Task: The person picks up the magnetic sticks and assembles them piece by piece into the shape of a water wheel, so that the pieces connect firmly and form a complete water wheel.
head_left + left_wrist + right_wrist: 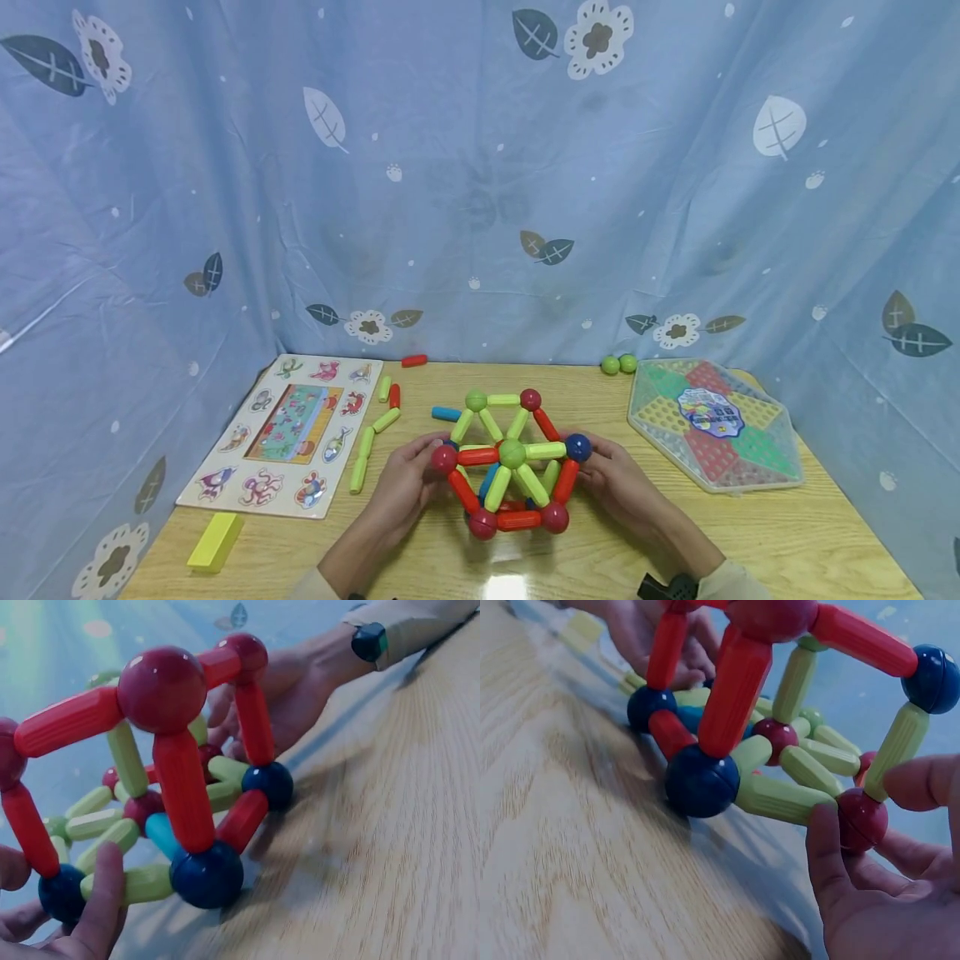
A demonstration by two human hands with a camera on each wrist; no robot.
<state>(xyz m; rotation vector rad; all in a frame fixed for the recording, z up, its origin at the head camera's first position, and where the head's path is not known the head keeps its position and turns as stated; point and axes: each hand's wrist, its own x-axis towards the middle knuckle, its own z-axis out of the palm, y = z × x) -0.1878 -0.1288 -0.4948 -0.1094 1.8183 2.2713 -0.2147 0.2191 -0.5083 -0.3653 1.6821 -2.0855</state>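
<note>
Both hands hold one ball-and-stick toy frame [512, 453] between them, over the middle of the table. It is a cage of red, yellow-green and blue sticks joined by dark red, green and dark blue balls. On its left side, my left hand [408, 479] grips a lower corner; the left wrist view shows its fingers around a blue ball [62, 892] and a yellow-green stick [142, 884]. My right hand [622, 487] holds the other side, its fingers and thumb about a dark red ball [862, 819] in the right wrist view. The frame hides some fingertips.
Loose yellow-green sticks [362, 458], red sticks and a blue stick [446, 413] lie left of the frame. Farther left are a sea-animal puzzle board [225, 483] and a yellow block [215, 542]. Two green balls [611, 365] and a hexagonal board game [652, 433] sit at right. Curtains surround the table.
</note>
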